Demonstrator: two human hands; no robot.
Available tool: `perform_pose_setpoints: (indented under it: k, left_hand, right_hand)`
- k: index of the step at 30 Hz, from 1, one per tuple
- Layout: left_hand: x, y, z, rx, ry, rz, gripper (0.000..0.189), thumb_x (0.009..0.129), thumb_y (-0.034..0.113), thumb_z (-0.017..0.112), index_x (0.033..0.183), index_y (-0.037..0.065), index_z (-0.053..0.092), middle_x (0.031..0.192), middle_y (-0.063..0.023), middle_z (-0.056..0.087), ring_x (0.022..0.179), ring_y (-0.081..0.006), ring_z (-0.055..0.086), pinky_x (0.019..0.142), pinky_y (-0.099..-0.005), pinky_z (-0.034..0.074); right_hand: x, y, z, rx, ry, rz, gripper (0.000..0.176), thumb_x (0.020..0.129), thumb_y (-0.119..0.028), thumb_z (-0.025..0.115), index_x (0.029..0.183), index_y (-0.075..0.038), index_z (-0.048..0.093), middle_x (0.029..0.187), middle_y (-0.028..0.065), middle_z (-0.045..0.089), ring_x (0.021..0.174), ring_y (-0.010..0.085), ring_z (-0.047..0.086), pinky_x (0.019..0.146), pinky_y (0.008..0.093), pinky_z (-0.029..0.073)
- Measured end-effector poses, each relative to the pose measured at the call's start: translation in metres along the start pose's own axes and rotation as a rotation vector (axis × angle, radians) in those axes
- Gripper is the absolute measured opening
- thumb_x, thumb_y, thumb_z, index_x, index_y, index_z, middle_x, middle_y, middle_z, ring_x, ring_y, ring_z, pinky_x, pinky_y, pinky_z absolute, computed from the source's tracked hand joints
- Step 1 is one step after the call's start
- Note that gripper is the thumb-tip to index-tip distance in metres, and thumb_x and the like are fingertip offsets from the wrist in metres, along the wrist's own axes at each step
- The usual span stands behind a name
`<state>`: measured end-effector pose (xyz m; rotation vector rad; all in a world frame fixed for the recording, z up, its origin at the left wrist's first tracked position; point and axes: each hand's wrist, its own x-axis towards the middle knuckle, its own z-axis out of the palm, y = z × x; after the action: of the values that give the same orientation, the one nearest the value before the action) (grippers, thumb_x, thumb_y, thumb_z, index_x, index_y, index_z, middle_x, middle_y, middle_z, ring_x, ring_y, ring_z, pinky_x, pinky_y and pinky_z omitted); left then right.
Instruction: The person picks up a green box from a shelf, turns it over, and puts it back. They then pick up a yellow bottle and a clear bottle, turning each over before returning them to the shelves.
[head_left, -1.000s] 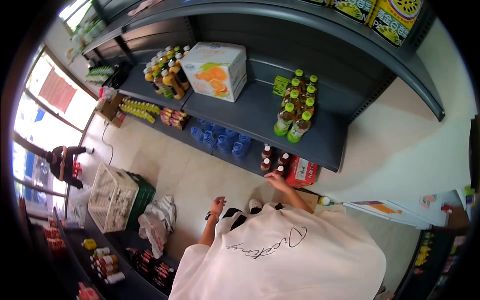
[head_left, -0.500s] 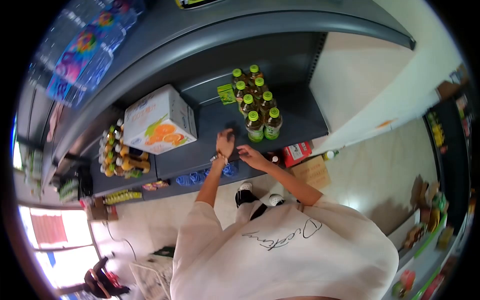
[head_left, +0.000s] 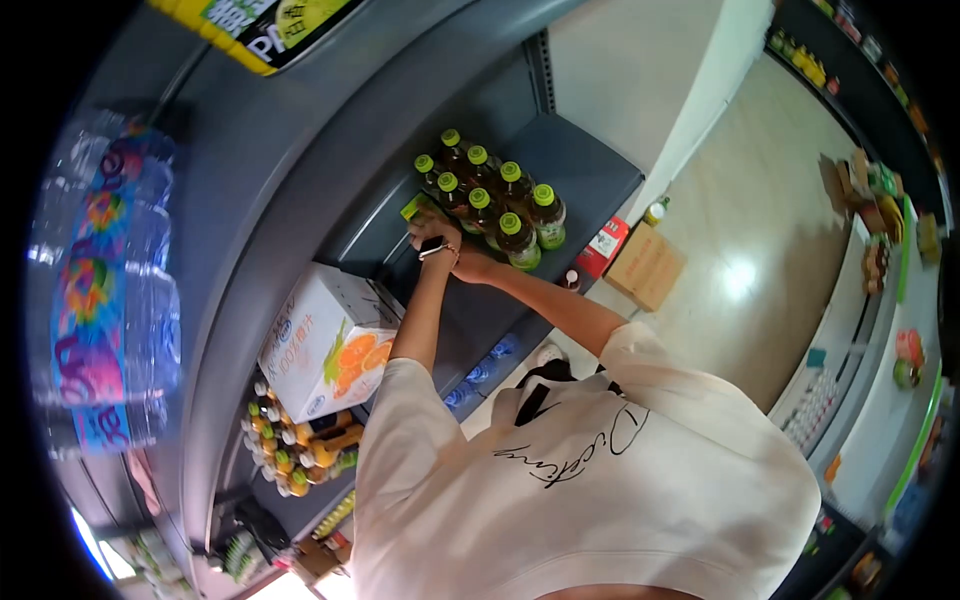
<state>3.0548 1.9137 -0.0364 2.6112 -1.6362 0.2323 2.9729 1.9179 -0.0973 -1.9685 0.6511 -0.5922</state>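
Note:
My left hand (head_left: 434, 230), with a dark watch at the wrist, reaches over the grey shelf (head_left: 480, 310) to a small green packet (head_left: 413, 207). It overlaps the packet's near side, and its fingers are too blurred to show a grip. Close below it is my right hand (head_left: 470, 264), partly behind the left wrist, beside the front bottles; its fingers are hidden. Green-capped bottles of brown drink (head_left: 480, 205) stand upright in two rows to the right of both hands.
A white carton with orange pictures (head_left: 335, 340) stands on the shelf to the left, beside small juice bottles (head_left: 285, 440). Large water bottles (head_left: 105, 290) are at the far left. A red box (head_left: 604, 247) and a brown carton (head_left: 646, 267) lie beyond the shelf's front edge.
The view has turned and moved closer to the bottles. Both hands have gone from above the shelf's front part to beside the bottles, the left one now at the green packet.

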Motion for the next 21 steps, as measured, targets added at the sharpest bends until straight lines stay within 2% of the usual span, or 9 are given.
perform_pose_setpoints:
  k: [2,4,8,11,13,15,18,19,21]
  left_hand:
    - [0.006,-0.006,-0.01,-0.053,-0.16,0.019,0.049,0.082,0.02,0.053,0.123,-0.006,0.045,0.12,-0.0229,0.045,0.114,-0.0386,0.042,0.091,-0.0485,0.043]
    - [0.008,-0.007,-0.005,0.034,-0.204,0.002,0.049,0.082,0.022,0.057,0.123,-0.001,0.045,0.129,-0.018,0.037,0.116,-0.0352,0.039,0.093,-0.0449,0.041]
    - [0.005,-0.014,0.003,0.085,0.008,0.116,0.05,0.08,0.027,0.059,0.122,0.002,0.045,0.126,-0.0181,0.04,0.115,-0.0361,0.041,0.091,-0.0439,0.041]
    - [0.016,-0.019,0.012,0.013,0.075,0.216,0.048,0.079,0.024,0.062,0.118,0.004,0.043,0.12,-0.0181,0.047,0.109,-0.0367,0.049,0.086,-0.0453,0.046]
    - [0.028,-0.025,0.019,-0.163,-0.123,-0.026,0.045,0.076,0.017,0.065,0.114,0.006,0.042,0.114,-0.0182,0.052,0.101,-0.037,0.056,0.078,-0.0472,0.05]
    - [0.02,-0.022,0.017,-0.077,0.036,0.117,0.044,0.069,0.016,0.072,0.106,0.008,0.049,0.108,-0.0158,0.056,0.094,-0.0354,0.06,0.074,-0.0448,0.051]
    - [-0.012,-0.011,0.018,-0.058,-0.03,0.317,0.062,0.06,0.02,0.079,0.113,0.009,0.05,0.11,-0.0113,0.056,0.094,-0.0357,0.059,0.076,-0.0458,0.05]
    - [-0.034,0.01,-0.011,-0.102,-0.197,0.27,0.062,0.063,0.019,0.077,0.117,0.011,0.048,0.117,-0.011,0.053,0.101,-0.036,0.056,0.082,-0.0446,0.049]
    - [-0.074,0.03,-0.026,-0.121,-0.213,0.384,0.061,0.061,0.017,0.077,0.116,0.012,0.049,0.112,-0.0106,0.054,0.096,-0.0356,0.057,0.079,-0.0439,0.049]
  right_hand:
    - [0.003,-0.005,-0.006,-0.043,-0.102,0.041,0.06,0.083,-0.021,0.053,0.136,-0.003,0.033,0.129,0.0248,0.046,0.118,0.035,0.047,0.096,0.0402,0.04]
    - [-0.003,-0.018,-0.014,-0.077,0.08,0.267,0.06,0.081,-0.02,0.055,0.136,-0.005,0.035,0.135,0.023,0.04,0.122,0.0342,0.043,0.098,0.0404,0.039]
    - [-0.009,-0.002,-0.013,-0.062,0.141,0.363,0.059,0.077,-0.02,0.057,0.133,-0.005,0.042,0.133,0.0226,0.044,0.124,0.0346,0.042,0.101,0.0401,0.037]
    - [-0.019,-0.004,-0.019,-0.104,0.096,0.352,0.061,0.077,-0.021,0.057,0.133,-0.003,0.041,0.133,0.0229,0.043,0.125,0.0347,0.041,0.103,0.0382,0.036]
    - [-0.027,0.002,-0.016,-0.091,0.078,0.328,0.061,0.076,-0.021,0.058,0.131,-0.001,0.042,0.13,0.0236,0.046,0.122,0.0354,0.043,0.102,0.0383,0.037]
    - [-0.04,0.013,-0.008,-0.09,0.094,0.276,0.063,0.074,-0.021,0.057,0.132,0.0,0.041,0.127,0.0249,0.048,0.118,0.0367,0.047,0.1,0.0383,0.039]
    - [-0.076,0.004,-0.029,-0.021,0.207,0.312,0.072,0.072,-0.019,0.057,0.136,0.001,0.032,0.125,0.0259,0.049,0.116,0.0381,0.048,0.099,0.0396,0.039]
    - [-0.096,0.001,-0.037,-0.005,0.166,0.383,0.076,0.072,-0.018,0.057,0.138,0.002,0.026,0.126,0.0269,0.047,0.116,0.0386,0.047,0.1,0.0403,0.039]
    - [-0.141,0.02,-0.038,-0.001,0.31,0.127,0.073,0.073,-0.013,0.056,0.137,0.004,0.026,0.132,0.0283,0.04,0.12,0.0392,0.044,0.101,0.0407,0.038]
